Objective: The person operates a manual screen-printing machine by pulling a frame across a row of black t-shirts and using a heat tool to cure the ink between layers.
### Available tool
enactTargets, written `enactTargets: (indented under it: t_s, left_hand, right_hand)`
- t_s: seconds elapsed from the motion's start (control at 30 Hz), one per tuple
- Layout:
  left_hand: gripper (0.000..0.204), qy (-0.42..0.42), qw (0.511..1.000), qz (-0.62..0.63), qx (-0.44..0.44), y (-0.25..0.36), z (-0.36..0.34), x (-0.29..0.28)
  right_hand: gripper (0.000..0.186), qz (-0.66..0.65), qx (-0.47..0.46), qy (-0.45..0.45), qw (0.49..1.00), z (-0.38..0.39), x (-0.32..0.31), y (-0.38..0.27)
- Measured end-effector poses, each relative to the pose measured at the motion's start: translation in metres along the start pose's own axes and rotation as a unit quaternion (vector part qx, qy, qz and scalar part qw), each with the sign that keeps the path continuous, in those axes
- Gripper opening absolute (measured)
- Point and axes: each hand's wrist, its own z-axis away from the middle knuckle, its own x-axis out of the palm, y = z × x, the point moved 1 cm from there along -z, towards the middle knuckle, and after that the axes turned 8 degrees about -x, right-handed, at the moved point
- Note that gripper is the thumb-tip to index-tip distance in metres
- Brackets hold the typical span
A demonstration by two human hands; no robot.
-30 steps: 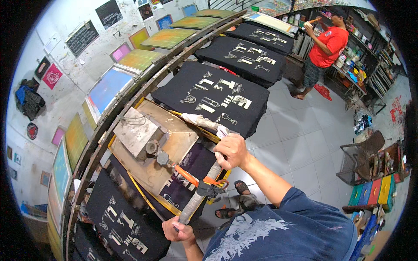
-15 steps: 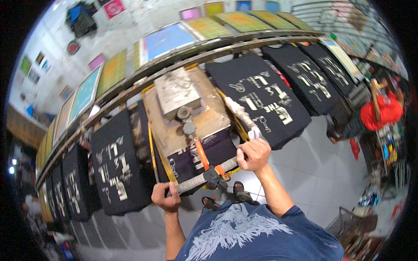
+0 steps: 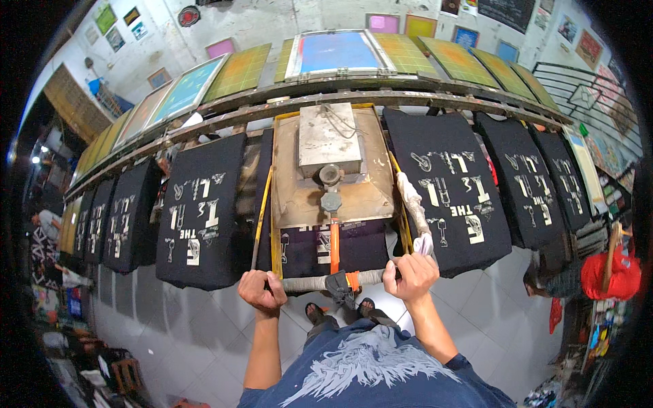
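Note:
My left hand [image 3: 262, 291] and my right hand [image 3: 411, 275] are closed on opposite ends of a grey wrapped bar [image 3: 309, 282], with a dark bundle at its middle. An orange tube [image 3: 334, 241] rises from it to a tan press plate [image 3: 292, 197] topped by a metal box [image 3: 326, 139]. The plate hangs over a black shirt [image 3: 364, 251] with pale print, partly hidden. A white cloth-wrapped rod [image 3: 415, 211] reaches beside my right hand. Yellow rods [image 3: 265, 197] flank the plate.
Printed black shirts [image 3: 197, 217] lie on boards along both sides. A wooden rail [image 3: 435, 100] runs behind, backed by several leaning screens [image 3: 337, 53]. A person in red [image 3: 605, 275] is at the right; another person [image 3: 47, 228] is at far left. The tiled floor [image 3: 462, 306] shows below.
My view has swung round from along the row to squarely facing the press, so the person in red appears lower at the right edge. Both hands have kept their grip on the bar.

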Motion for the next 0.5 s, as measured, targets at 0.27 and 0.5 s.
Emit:
enactTargets:
  t_s: [0.27,0.5]
  left_hand:
    - [0.023,0.014,1.0,-0.007,-0.02,0.004,-0.001,0.002]
    - [0.041,-0.135,0.988,-0.075,-0.005,0.019,-0.014,-0.02]
  right_hand:
    - [0.028,-0.004,-0.001,-0.057,0.998,-0.001,-0.006,0.002]
    - [0.037,0.03,0.028,-0.1,0.994,-0.002,-0.007,-0.006]
